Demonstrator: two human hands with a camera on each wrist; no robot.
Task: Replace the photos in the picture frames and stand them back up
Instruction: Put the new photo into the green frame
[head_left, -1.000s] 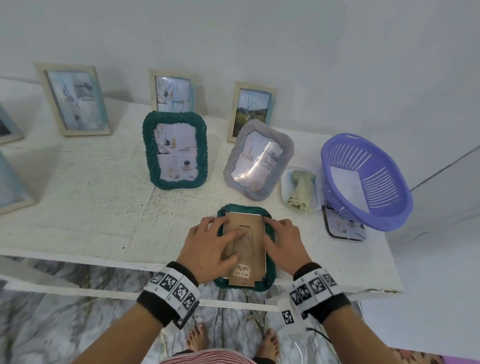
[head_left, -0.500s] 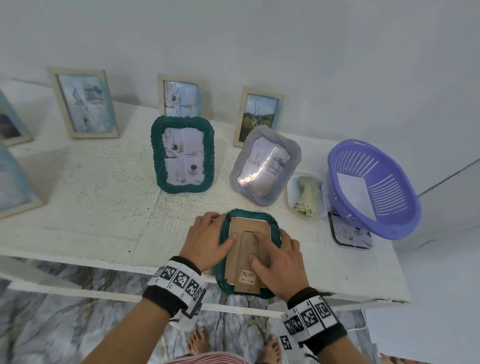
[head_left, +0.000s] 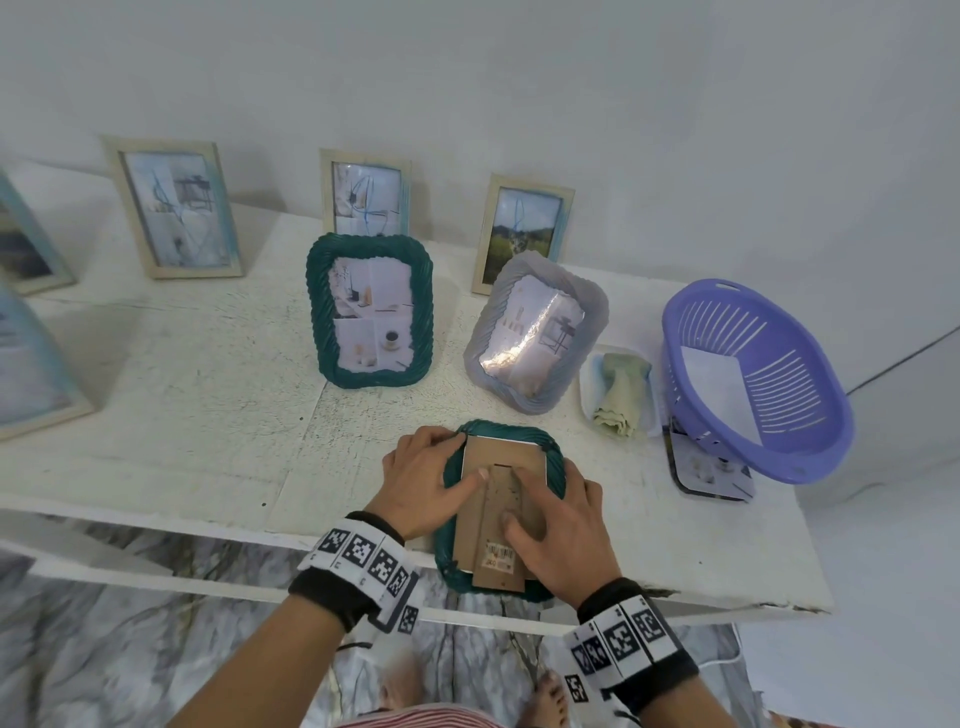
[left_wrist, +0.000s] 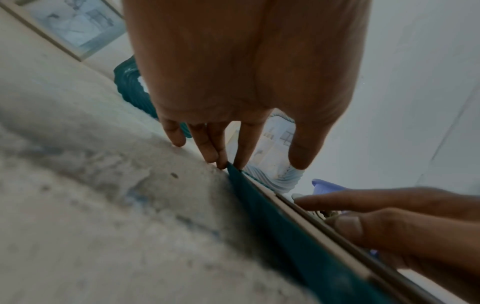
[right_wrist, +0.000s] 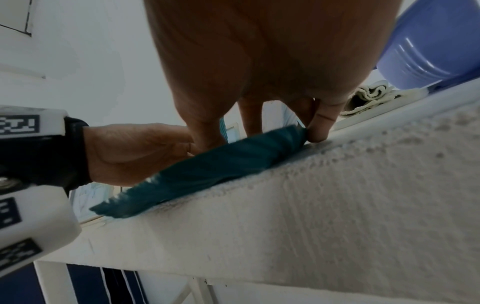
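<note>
A teal rope-edged picture frame (head_left: 555, 460) lies face down at the table's front edge, its brown cardboard backing (head_left: 511, 453) and folded stand facing up. My left hand (head_left: 441, 470) rests on the frame's left rim, fingers at the top-left corner and thumb pressing the backing. In the left wrist view those fingers (left_wrist: 217, 152) reach down to the frame's edge (left_wrist: 272, 216). My right hand (head_left: 543, 501) lies flat over the backing's right side, thumb on the stand. Its little finger (right_wrist: 320, 127) touches the frame's far corner (right_wrist: 221, 164).
A second teal frame (head_left: 370, 310) and a grey frame (head_left: 535, 332) stand behind. Three wooden frames (head_left: 174, 208) line the wall, more at far left. At right are a purple basket (head_left: 810, 441), a folded cloth (head_left: 621, 395) and a loose photo plate (head_left: 711, 475).
My left hand slid off the backing to the frame's left rim. My right hand moved from the right edge onto the backing and stand.
</note>
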